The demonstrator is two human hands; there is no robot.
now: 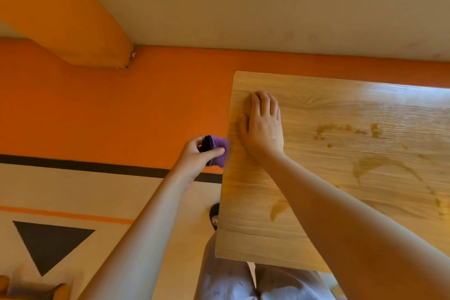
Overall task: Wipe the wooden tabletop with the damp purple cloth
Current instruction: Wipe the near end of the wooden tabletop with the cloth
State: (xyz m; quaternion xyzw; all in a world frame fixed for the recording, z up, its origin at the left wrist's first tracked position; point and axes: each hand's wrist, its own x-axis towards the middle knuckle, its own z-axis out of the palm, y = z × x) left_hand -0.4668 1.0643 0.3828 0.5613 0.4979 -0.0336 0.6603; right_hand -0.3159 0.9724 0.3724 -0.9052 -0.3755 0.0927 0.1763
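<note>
Wooden worktop [316,202] filling the right side of the view, light oak-look grain, pretty glossy toward its far edge. Plenty of brownish smears on it: a dotted trail [350,130] in the middle, a long curved streak [379,165] nearer than that, and a small drip mark [277,209] closer to the near edge.

Right hand [264,126] flat on the worktop near its far left corner, palm down, fingers [261,101] stretched out and close together, gripping nothing, just pressing on the wood. Forearm crossing the worktop diagonally from the lower right.

Left hand [197,156] just off the worktop's left edge, fingers curled tight around a bunched-up purple cloth [220,151]. Thumb lying across the front of it. Something black [207,143] tucked in with the cloth too, can't tell what exactly. Cloth right at the worktop's left edge, looks like touching the edge or very nearly so, not on the top surface.

Beyond the worktop's left edge, floor in orange [109,109] with a black stripe [85,165], then beige with a dark triangle [51,243] painted on it. Under the worktop's near edge, light grey trousers [229,280]. Pale wall [267,2] past the far edge.
</note>
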